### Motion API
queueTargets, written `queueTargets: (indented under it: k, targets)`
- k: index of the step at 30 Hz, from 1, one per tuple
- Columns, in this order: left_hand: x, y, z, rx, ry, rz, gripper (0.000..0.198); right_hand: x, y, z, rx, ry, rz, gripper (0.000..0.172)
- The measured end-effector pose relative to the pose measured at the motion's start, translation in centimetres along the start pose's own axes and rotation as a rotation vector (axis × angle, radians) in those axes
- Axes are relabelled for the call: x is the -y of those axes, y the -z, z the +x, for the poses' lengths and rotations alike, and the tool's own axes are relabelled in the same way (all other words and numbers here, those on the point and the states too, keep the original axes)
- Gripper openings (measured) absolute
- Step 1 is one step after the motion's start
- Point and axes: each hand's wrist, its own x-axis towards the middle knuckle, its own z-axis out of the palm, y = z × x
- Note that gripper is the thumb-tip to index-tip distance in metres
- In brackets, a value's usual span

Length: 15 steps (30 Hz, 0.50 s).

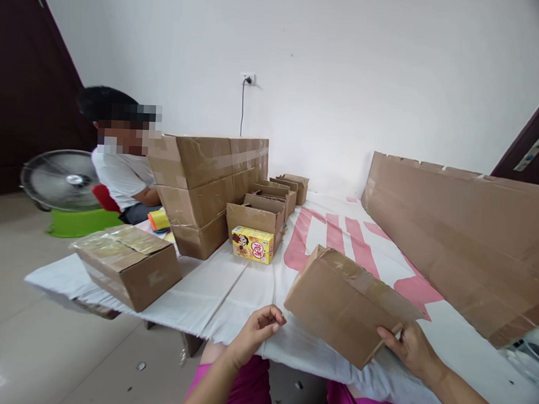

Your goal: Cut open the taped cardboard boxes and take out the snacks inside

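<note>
A brown cardboard box [343, 309] sits tilted at the near edge of the table, straight in front of me. My right hand [412, 351] grips its right end, with the thumb on the near face and the fingers partly hidden behind the edge. My left hand [257, 332] is just off the box's left corner, fingers loosely curled and thumb a little apart, and I see nothing held in it. Beyond it, a yellow snack box [253, 245] leans against an open cardboard box [256, 216].
A closed carton [130, 264] lies at the table's left edge. Stacked cartons [202, 193] rise behind it, beside a seated person [125, 172]. More open boxes [292, 188] run toward the wall. A large cardboard sheet [455, 234] stands along the right side of the white cloth [221, 289].
</note>
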Motion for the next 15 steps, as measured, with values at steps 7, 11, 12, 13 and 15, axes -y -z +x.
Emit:
queueTargets:
  k: [7, 11, 12, 13, 15]
  targets:
    - [0.3, -0.2, 0.1, -0.037, 0.034, -0.005, 0.034, -0.1, -1.3, -0.3, -0.041, 0.114, -0.035, 0.052]
    - [0.0, -0.3, 0.0, -0.024, 0.025, 0.002, 0.035, 0.0, -1.2, 0.2, 0.046, 0.076, 0.008, 0.056]
    - [0.0, -0.4, 0.0, -0.021, 0.019, 0.003, 0.035, 0.1, -1.1, 0.4, 0.069, 0.066, 0.016, 0.057]
    - [-0.1, -0.4, -0.1, -0.020, 0.012, 0.003, 0.035, 0.2, -1.0, 0.5, 0.079, 0.062, 0.023, 0.059]
    - [-0.1, -0.4, -0.2, -0.019, 0.002, 0.003, 0.032, 0.4, -0.9, 0.9, 0.035, 0.046, 0.034, 0.063]
